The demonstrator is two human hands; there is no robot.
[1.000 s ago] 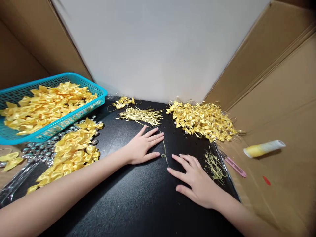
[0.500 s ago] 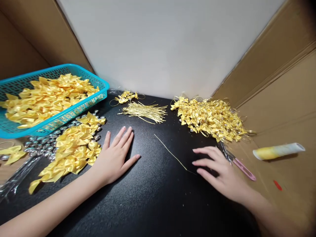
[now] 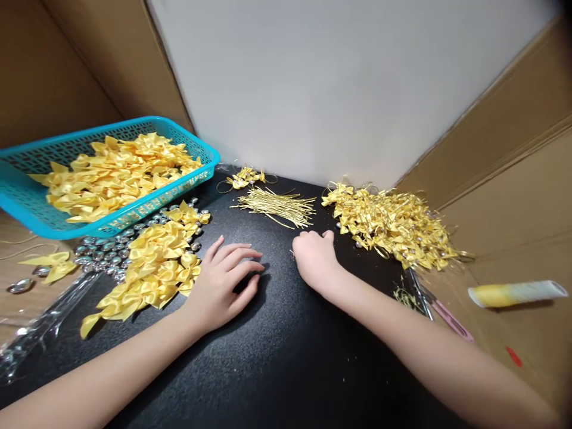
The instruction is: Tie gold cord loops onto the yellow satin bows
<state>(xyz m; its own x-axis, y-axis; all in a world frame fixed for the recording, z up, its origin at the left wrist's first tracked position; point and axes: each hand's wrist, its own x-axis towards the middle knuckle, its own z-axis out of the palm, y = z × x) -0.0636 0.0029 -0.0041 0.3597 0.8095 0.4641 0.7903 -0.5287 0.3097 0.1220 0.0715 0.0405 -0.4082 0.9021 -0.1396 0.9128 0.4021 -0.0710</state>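
Note:
My left hand (image 3: 221, 286) rests on the black tabletop, fingers spread and a little bent, holding nothing. Just left of it lies a heap of yellow satin bows (image 3: 154, 262). My right hand (image 3: 315, 259) is closed low over the table, its fingertips curled out of sight. A tiny pale tip of a gold cord (image 3: 292, 253) shows at its left edge; hand and forearm cover where the rest lay. Beyond my right hand is a bundle of gold cords (image 3: 279, 205).
A blue basket (image 3: 212, 164) of bows stands back left, with silver beads (image 3: 100, 256) below it. Finished bows with loops (image 3: 393, 223) are piled back right. By my right forearm lie pink-handled scissors (image 3: 451, 322), cord scraps (image 3: 406, 296) and a yellow-white tube (image 3: 518, 294).
My right hand has moved left and forward and closed over the far end of the single gold cord. My left hand's fingers have lifted and bent slightly. The view has shifted somewhat.

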